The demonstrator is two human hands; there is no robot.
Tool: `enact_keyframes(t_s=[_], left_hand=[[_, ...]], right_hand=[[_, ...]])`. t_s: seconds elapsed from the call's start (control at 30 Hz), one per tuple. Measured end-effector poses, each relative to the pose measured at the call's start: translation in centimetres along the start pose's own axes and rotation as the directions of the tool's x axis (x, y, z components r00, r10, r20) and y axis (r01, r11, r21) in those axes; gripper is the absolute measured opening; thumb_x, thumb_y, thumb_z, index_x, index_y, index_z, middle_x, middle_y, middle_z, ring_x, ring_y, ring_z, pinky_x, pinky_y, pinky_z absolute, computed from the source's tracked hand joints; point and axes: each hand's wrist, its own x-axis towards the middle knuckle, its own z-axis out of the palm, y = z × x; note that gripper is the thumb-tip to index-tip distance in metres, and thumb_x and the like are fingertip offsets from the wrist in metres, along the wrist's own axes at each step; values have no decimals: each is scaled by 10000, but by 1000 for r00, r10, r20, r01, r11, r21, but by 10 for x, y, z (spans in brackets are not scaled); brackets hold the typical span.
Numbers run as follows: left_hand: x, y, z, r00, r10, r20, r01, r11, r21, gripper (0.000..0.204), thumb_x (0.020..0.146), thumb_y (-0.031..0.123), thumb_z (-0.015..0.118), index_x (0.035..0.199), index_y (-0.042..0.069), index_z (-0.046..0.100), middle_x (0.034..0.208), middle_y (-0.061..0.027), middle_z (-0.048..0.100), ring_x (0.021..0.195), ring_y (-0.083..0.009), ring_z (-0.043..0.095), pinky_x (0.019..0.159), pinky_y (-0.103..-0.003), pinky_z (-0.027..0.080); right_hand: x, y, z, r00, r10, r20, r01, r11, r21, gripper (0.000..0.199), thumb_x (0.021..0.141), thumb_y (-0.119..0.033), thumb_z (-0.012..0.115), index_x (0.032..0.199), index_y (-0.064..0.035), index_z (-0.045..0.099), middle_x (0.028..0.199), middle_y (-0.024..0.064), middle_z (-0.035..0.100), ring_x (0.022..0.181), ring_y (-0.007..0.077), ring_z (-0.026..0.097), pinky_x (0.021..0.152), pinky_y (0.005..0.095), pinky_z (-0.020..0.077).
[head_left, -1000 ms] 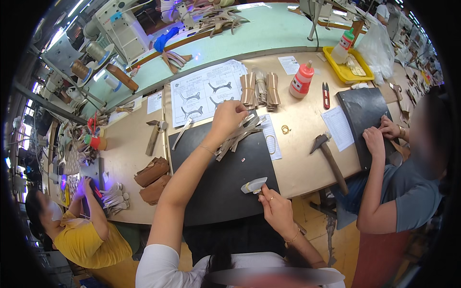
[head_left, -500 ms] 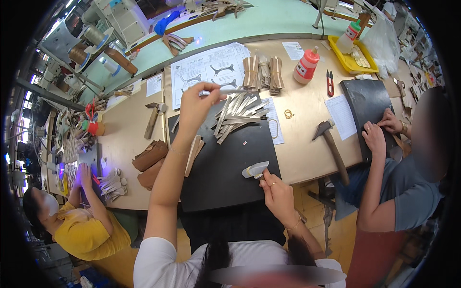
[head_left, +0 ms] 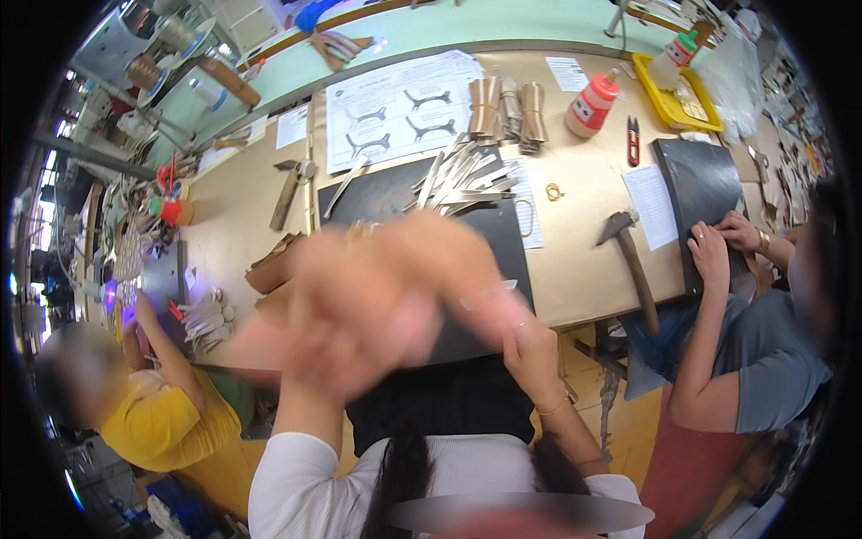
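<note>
My left hand [head_left: 359,296] is close in front of the view and badly smeared. Its fingers cannot be made out, nor whether anything is in them. It hides much of the black board [head_left: 489,334]. At the board's right edge, my right hand [head_left: 532,357] is closed, thumb side up. Above its fingers shows the edge of a pale flat blade-like tool [head_left: 499,289], mostly covered by the blur. Silvery strips [head_left: 460,184] lie in a loose pile at the board's far end. A single strip [head_left: 346,187] rests apart to their left.
Bundled tan strips [head_left: 508,110], a red bottle [head_left: 593,103] and a drawing sheet [head_left: 395,108] lie beyond the board. Hammers lie left [head_left: 291,190] and right [head_left: 632,260]; small snips [head_left: 634,144] are farther right. People work on both sides, one at a dark board [head_left: 699,180].
My left hand has left the far pile and come up close to the view, now smeared. The slim pale piece it held is no longer distinguishable. My right hand stays near the board's right edge.
</note>
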Motion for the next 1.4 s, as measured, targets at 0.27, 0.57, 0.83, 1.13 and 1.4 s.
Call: enact_keyframes(t_s=[0.27, 0.57, 0.83, 1.13, 1.4], left_hand=[[1, 7, 81, 911, 380, 161, -263, 836, -481, 346, 1065, 328, 527, 1135, 28, 684, 1062, -112, 666, 1002, -234, 618, 863, -387, 495], [-15, 2, 93, 900, 426, 94, -322, 794, -516, 295, 1043, 311, 549, 1138, 60, 672, 1033, -93, 648, 993, -225, 598, 857, -386, 483], [-19, 8, 84, 895, 441, 63, -357, 796, -488, 255, 1024, 297, 569, 1141, 89, 660, 1007, -75, 631, 985, -217, 580, 852, -384, 472], [-22, 9, 88, 906, 420, 58, -351, 819, -453, 220, 1002, 281, 591, 1144, 121, 648, 978, -56, 612, 976, -209, 560, 846, -383, 460], [-13, 27, 82, 929, 368, 41, -341, 893, -292, 202, 983, 266, 610, 1146, 150, 636, 953, -39, 596, 969, -201, 542, 841, -381, 449]], right_hand=[[-5, 9, 9, 997, 77, 28, -81, 987, 137, 355, 1011, -102, 609, 1343, 22, 611, 891, 136, 676, 733, 309, 677, 647, 381, 533], [-4, 8, 9, 997, 63, 48, -67, 993, 95, 359, 1016, -111, 600, 1351, 18, 607, 873, 133, 656, 721, 315, 661, 628, 399, 517], [-12, 20, 17, 986, 144, 87, -153, 982, 112, 346, 1015, -111, 601, 1334, 21, 618, 883, 140, 666, 738, 323, 674, 643, 397, 528], [-10, 15, 12, 997, 62, 45, -65, 996, 63, 355, 1013, -103, 602, 1348, 13, 610, 891, 140, 667, 736, 324, 670, 646, 405, 525], [-3, 2, 5, 995, 94, 45, -98, 992, 80, 356, 1010, -104, 610, 1351, -3, 614, 885, 136, 661, 732, 329, 664, 644, 402, 524]])
